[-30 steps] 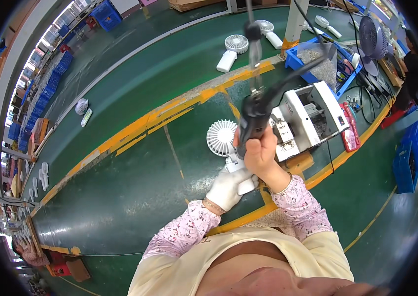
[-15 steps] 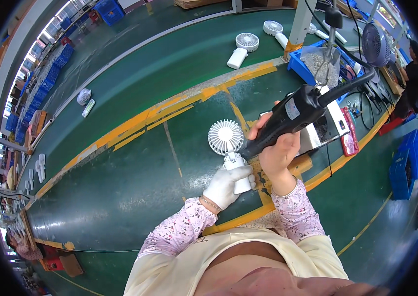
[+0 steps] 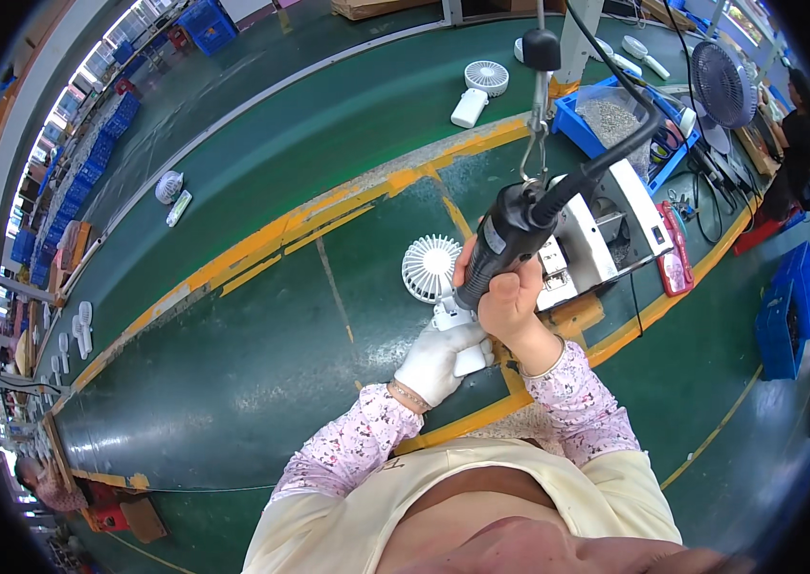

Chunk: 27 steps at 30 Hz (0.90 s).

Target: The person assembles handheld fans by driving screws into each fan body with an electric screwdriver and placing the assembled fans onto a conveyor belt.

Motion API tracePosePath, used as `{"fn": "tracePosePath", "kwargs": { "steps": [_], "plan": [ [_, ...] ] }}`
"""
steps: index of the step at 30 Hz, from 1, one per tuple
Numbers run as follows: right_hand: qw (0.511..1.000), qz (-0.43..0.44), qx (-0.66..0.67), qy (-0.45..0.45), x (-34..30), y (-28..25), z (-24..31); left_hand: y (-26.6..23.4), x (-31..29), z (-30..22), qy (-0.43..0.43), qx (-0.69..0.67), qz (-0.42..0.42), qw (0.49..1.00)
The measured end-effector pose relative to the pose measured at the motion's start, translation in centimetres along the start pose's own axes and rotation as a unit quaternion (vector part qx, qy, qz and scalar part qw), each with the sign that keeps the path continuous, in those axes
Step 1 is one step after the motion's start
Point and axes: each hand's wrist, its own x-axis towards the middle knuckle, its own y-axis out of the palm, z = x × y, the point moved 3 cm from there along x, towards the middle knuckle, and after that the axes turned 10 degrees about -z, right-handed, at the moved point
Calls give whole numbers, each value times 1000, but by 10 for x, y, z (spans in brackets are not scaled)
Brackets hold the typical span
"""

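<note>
A small white handheld fan [image 3: 435,277] is lying on the green conveyor belt [image 3: 233,383] directly in front of the person, its round grille facing up and its handle pointing back toward the body. The left hand [image 3: 438,359], wearing a white glove, is wrapping its fingers closed around the fan's handle and pinning it to the belt. The right hand [image 3: 510,298], bare, is gripping a black electric screwdriver [image 3: 510,234] with fingers curled tight about its barrel; the tool is tilting down toward the fan's handle, and its tip is hidden behind the hands. A black cable is rising from the screwdriver's rear, and a metal hook on a hanging line [image 3: 537,134] is suspending the tool from above.

Just right of the screwdriver, a white boxy machine [image 3: 606,239] is standing at the belt's edge, crowding the right hand's side. A red flat object [image 3: 675,263] is lying beside it. Beyond these, a blue tray [image 3: 582,105] is holding a heap of small grey parts, probably screws. A yellow stripe [image 3: 328,225] is running diagonally across the belt behind the fan.

Farther up the belt, a second white fan [image 3: 479,88] is lying well apart from the first, and a third [image 3: 169,187] is lying far to the left. A dark desk fan [image 3: 719,84] is standing at the upper right, and a blue crate [image 3: 786,306] is sitting on the floor at the right.
</note>
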Motion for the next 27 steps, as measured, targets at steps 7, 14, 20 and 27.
{"fn": "tracePosePath", "kwargs": {
  "steps": [7, 14, 20, 27],
  "plan": [
    [991, 60, 63, 98, 9, -3, 1, 2, 2, -3, -116, -113, 45, 986],
    [957, -70, -208, -190, 41, -32, 41, 22, -4, -12, -175, -299, 40, 937],
    [955, -96, -219, -176, 46, -23, 35, 13, 6, 11, -164, -294, 82, 938],
    [997, -77, -11, 23, 15, 4, 24, 14, 5, 15, -61, -114, 32, 991]
  ]
}}
